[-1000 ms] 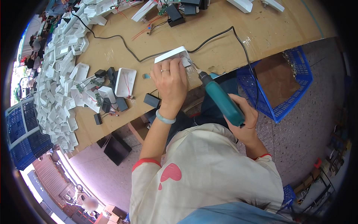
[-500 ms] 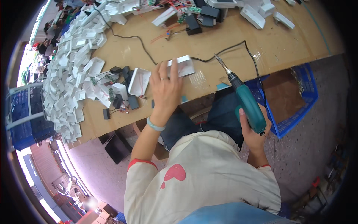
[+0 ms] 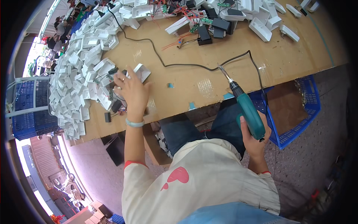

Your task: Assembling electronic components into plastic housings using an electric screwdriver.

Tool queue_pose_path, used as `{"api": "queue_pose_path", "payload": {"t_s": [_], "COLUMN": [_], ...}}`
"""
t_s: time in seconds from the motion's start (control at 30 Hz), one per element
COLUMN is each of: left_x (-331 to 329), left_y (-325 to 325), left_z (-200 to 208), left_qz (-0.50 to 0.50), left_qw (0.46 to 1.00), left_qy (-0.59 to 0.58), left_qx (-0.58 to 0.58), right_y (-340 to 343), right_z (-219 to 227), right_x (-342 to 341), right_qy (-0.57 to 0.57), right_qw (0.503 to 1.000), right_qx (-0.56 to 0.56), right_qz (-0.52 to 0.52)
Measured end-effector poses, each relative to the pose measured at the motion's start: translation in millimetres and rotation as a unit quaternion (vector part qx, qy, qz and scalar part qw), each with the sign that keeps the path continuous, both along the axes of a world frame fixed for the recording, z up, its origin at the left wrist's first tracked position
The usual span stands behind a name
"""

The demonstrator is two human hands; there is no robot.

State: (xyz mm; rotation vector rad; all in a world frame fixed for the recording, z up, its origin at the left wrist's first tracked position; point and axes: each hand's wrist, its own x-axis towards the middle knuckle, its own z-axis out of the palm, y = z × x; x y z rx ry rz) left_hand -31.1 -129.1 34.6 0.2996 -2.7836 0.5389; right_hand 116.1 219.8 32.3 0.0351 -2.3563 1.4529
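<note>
My right hand (image 3: 257, 132) is wrapped round the green body of a corded electric screwdriver (image 3: 249, 114), whose thin metal bit points up and left over the table edge. At the left, my left hand (image 3: 133, 91) is over the table with its fingers spread. A white plastic housing (image 3: 143, 71) lies just beyond its thumb. Under and beside those fingers are black blocks (image 3: 116, 105) and a green circuit board (image 3: 110, 93) with thin wires; the hand partly hides them. Whether its fingertips touch any of these, I cannot tell.
White housings (image 3: 80, 71) are heaped along the table's left side. Black boxes (image 3: 204, 35), wires and more housings lie at the back. A black cord (image 3: 179, 65) crosses the brown tabletop (image 3: 179, 86). Below the right edge stands a blue crate (image 3: 298, 128); an open carton (image 3: 153, 149) is below the front.
My left hand has left the middle of the table, where it was on a white housing, and moved left with its fingers spread. My right hand still holds the electric screwdriver. The view shifted slightly.
</note>
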Motion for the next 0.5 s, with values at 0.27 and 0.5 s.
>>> {"api": "queue_pose_path", "payload": {"t_s": [0.27, 0.5], "left_x": [-170.5, -88.1], "left_y": [69.5, 63.6], "left_z": [-13.0, 16.8], "left_qz": [-0.375, -0.492], "left_qw": [0.895, 0.861], "left_qy": [0.065, 0.128], "left_qx": [0.232, -0.023], "right_y": [-0.5, 16.0], "right_z": [1.4, -3.1], "right_x": [1.1, 10.6], "right_qy": [-0.011, -0.015], "right_qw": [0.999, 0.995], "right_qx": [-0.016, -0.003], "right_qz": [-0.035, -0.095]}}
